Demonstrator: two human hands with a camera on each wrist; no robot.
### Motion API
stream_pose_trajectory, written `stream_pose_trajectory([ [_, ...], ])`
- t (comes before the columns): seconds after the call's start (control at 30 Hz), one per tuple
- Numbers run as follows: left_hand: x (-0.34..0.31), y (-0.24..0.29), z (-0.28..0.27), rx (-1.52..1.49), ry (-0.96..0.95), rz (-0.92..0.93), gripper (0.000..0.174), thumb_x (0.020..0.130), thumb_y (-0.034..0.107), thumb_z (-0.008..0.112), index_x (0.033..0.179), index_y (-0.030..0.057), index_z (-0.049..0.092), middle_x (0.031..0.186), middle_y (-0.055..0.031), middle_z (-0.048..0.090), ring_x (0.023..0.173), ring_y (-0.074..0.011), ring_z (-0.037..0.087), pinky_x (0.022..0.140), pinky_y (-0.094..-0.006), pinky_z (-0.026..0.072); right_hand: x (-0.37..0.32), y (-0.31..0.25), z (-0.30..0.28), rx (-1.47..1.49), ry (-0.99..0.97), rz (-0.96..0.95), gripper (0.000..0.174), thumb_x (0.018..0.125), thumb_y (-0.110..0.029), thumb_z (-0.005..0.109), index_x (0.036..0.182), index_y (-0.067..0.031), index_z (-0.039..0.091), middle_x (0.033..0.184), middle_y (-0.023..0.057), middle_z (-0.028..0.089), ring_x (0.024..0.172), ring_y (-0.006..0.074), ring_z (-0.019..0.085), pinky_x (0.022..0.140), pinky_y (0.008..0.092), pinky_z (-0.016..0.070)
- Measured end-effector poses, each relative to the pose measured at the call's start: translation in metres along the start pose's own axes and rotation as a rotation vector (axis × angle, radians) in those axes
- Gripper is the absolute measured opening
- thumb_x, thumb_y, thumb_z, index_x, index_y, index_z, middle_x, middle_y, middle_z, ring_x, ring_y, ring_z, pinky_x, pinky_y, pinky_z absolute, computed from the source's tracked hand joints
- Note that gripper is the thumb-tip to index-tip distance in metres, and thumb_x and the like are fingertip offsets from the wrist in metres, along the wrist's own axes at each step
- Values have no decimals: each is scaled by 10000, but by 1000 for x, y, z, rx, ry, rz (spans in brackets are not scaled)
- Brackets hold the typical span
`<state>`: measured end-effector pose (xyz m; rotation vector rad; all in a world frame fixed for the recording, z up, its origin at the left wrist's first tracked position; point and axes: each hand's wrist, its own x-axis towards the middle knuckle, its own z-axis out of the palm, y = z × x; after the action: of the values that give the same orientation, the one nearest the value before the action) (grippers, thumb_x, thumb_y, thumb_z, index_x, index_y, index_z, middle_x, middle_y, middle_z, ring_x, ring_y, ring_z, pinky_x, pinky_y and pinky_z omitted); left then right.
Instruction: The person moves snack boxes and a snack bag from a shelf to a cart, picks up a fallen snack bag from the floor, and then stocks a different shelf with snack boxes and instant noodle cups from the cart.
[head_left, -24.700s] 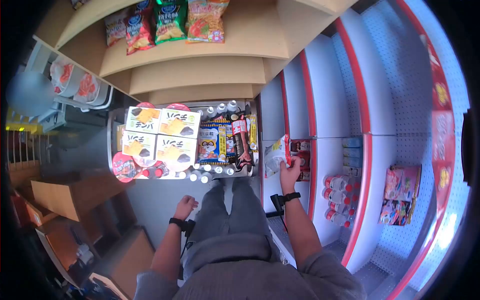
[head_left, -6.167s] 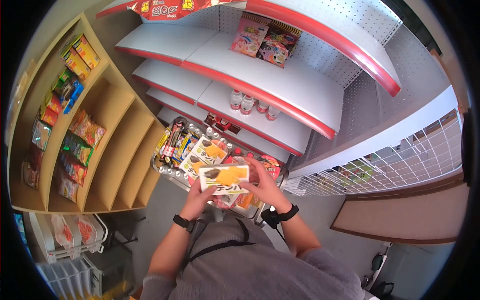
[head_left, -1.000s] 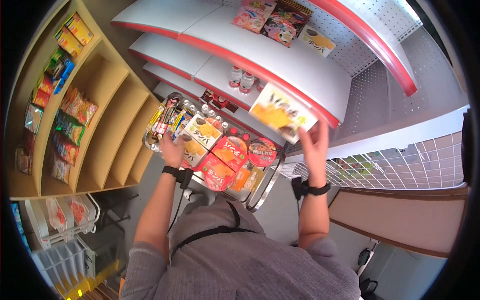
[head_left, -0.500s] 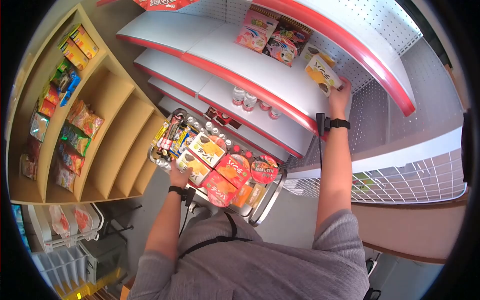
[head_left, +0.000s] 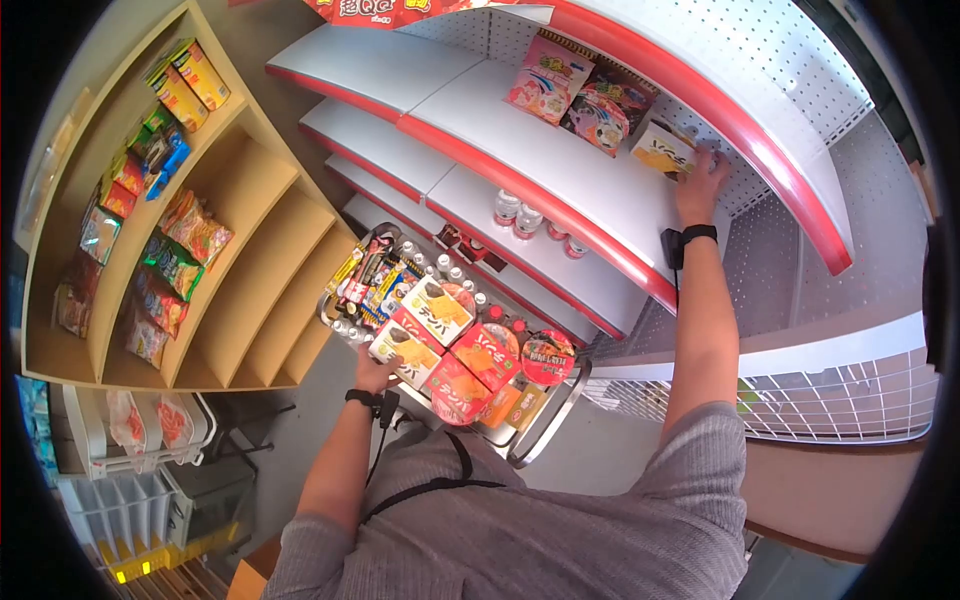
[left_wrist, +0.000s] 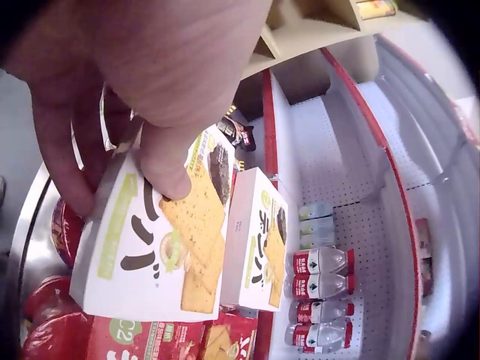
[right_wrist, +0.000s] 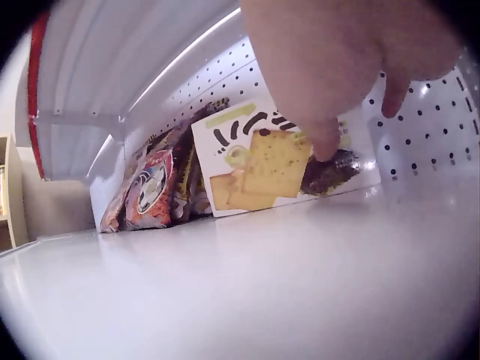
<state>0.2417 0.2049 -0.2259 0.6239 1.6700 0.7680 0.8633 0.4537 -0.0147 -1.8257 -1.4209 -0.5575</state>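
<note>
My right hand point(head_left: 703, 187) reaches onto the upper shelf, its thumb against the front of a white cracker box point(right_wrist: 262, 169). One finger point(right_wrist: 395, 97) extends past the box's right edge, over the pegboard. This box stands upright, leaning back, beside candy bags point(right_wrist: 157, 187); another box shows behind its top edge in the head view. Over the cart point(head_left: 575, 395), my left hand point(head_left: 375, 370) grips one end of a second white cracker box point(left_wrist: 169, 240), with thumb on its printed face and fingers at the side. Beside that lies another white box point(left_wrist: 256, 238), with red boxes point(head_left: 484, 357) nearby.
Cup noodles point(head_left: 548, 357), bottles and snack packs fill the cart. Water bottles point(head_left: 528, 222) stand on the shelf below. The upper shelf's red front edge point(head_left: 540, 195) runs under my right arm. A wooden shelf unit point(head_left: 255, 270) with snacks stands left; a wire basket point(head_left: 840, 400) hangs right.
My right hand has carried a white cracker box from over the cart onto the shelf, in front of a similar box, and its fingers have spread. My left hand has moved onto another box's end.
</note>
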Motion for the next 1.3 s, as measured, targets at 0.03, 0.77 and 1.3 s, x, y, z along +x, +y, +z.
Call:
stream_pose_trajectory([
  [0.03,-2,0,0,-22,4,-14,795,862,8,770,1428,123,223,1249,-175,576,1024,-332,685,749,-544,638,3,-4,-3,-4,-32,-5,606,819,-6,715,1374,-131,505,1462,263,356,1385,455,349,1150,544,340],
  [0.77,-22,1,9,-98,8,7,718,856,24,786,1338,149,270,1224,-140,564,1050,-329,667,770,-562,627,22,-12,19,-143,-154,12,539,871,-160,740,1384,-218,583,1489,122,438,1357,372,410,1084,492,450],
  [1.3,-27,0,15,-126,-14,-11,748,853,25,786,1359,162,253,1247,-132,453,1058,-335,648,784,-566,634,26,-25,11,-251,-164,-13,539,857,-232,756,1370,-263,593,1406,114,514,1266,411,474,1018,496,497],
])
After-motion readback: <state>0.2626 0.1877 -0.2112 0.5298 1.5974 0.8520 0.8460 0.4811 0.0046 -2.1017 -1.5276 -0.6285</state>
